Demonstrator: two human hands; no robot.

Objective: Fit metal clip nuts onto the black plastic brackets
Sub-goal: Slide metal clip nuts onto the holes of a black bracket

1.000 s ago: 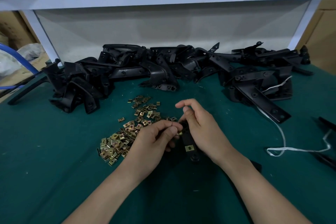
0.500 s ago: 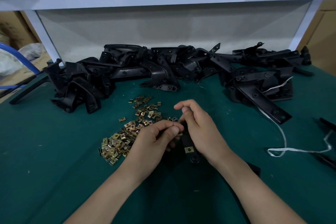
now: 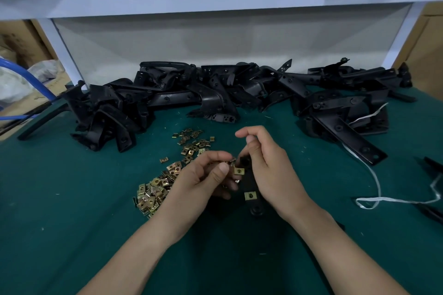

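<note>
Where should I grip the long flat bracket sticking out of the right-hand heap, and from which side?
Probably its free near end, pinched across the narrow width, coming from the near side. The long flat bracket rests on the green mat, that end jutting clear of the heap; its far end runs in among other brackets.

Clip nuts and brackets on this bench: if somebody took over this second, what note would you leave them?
Left hand: pinches a second clip nut at the edge of the held bracket; I cannot tell if it is fully seated.
Right hand: grips that bracket.
Done: one fitted clip nut sits lower on the bracket.
Left: seat the second, then work through the bracket pile at the back, drawing from the loose clip nuts on the left.
</note>
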